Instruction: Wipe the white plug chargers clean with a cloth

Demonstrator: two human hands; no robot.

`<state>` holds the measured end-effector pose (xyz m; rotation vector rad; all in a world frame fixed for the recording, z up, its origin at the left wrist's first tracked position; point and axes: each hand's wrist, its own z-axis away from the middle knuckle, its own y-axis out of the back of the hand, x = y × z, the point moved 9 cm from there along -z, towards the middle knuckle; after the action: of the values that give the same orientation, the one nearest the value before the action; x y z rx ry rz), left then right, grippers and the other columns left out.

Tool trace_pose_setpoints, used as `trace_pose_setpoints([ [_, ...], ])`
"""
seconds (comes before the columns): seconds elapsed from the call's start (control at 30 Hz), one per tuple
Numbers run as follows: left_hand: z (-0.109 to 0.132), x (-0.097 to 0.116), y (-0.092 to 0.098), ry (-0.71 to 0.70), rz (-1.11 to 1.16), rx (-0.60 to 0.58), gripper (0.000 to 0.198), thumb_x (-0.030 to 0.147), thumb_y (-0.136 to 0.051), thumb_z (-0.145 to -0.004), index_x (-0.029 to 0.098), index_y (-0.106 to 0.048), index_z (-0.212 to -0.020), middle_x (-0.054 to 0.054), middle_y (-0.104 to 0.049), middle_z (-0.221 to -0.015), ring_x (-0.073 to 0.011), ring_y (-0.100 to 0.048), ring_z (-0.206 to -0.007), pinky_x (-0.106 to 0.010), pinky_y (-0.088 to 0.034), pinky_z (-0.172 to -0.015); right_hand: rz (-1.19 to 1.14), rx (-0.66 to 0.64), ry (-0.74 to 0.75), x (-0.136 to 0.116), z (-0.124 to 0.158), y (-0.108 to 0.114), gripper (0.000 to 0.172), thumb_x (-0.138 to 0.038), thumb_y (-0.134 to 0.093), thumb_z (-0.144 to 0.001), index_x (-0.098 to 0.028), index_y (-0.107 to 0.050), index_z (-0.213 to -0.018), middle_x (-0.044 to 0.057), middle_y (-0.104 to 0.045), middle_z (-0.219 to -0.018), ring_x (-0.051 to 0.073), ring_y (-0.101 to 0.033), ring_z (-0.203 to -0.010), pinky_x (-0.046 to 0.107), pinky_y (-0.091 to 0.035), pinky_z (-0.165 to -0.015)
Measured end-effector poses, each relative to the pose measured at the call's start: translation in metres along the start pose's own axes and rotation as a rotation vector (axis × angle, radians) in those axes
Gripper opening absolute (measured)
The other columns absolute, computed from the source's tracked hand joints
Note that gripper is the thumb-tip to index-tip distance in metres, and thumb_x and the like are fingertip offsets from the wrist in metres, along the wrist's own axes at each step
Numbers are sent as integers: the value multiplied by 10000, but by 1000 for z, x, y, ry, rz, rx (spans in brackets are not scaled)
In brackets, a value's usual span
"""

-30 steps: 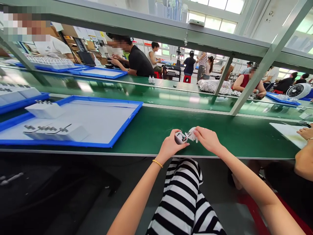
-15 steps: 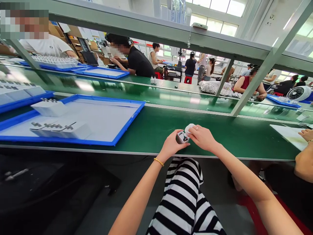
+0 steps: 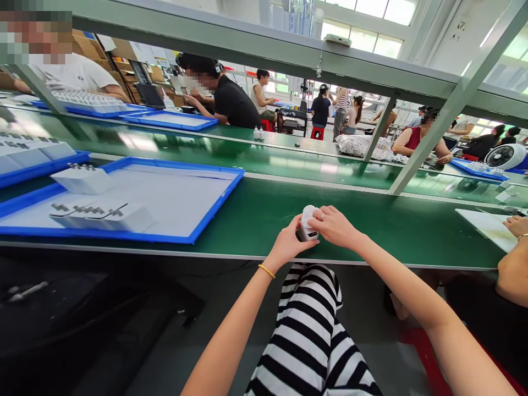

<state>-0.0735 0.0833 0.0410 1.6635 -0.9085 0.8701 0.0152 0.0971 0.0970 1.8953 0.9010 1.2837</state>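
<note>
My left hand (image 3: 286, 243) grips a small white plug housing (image 3: 306, 231) just above the near edge of the green bench (image 3: 391, 225). My right hand (image 3: 336, 226) presses a white cover piece (image 3: 307, 214) down onto the top of that housing, fingers curled over it. Both hands meet at the bench edge, over my striped lap.
A blue-rimmed white tray (image 3: 173, 203) lies to the left with several white plug parts (image 3: 103, 217) on it. Another blue tray (image 3: 37, 165) sits farther left. A neighbour's hand (image 3: 515, 225) rests on a white sheet at the right. Other workers sit across the benches.
My right hand brought the white cover from beside the housing onto its top. The two parts, apart one second ago, are now together.
</note>
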Motion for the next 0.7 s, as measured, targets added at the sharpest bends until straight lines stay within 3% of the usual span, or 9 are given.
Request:
trace_pose_setpoints([
  [0.2, 1, 1, -1, -25, -36, -3, 685, 410, -756, -708, 237, -483, -1311, -40, -700, -1112, -240, -662, -997, -358, -512, -878, -1, -32, 39, -3, -2, 5, 231, -34, -504, -851, -218, -564, -976, 54, -606, -912, 204, -445, -798, 331, -273, -745],
  [0.37, 4, 13, 2, -215, -175, 114, 632, 420, -742, -750, 233, -530, -1316, -96, -496, -1464, -287, -528, -1292, -399, -461, -1044, 8, -60, 50, -5, -4, 10, 204, -56, -520, -862, -217, -564, -978, 58, -611, -900, 213, -446, -817, 339, -271, -746],
  [0.53, 7, 17, -1, -309, -192, 156, 536, 393, -714, -800, 242, -567, -1293, -71, -594, -1364, -254, -576, -1241, -384, -465, -1060, -16, -99, 51, -5, -4, 10, 143, -96, -529, -887, -210, -573, -963, 58, -611, -891, 210, -450, -820, 337, -265, -726],
  [0.7, 8, 18, -1, -312, -184, 155, 423, 379, -697, -817, 243, -632, -1212, -62, -633, -1316, -251, -599, -1208, -409, -469, -1063, -43, -130, 53, -7, -2, 12, 166, -76, -518, -888, -201, -583, -976, 61, -619, -902, 210, -457, -838, 337, -265, -734],
])
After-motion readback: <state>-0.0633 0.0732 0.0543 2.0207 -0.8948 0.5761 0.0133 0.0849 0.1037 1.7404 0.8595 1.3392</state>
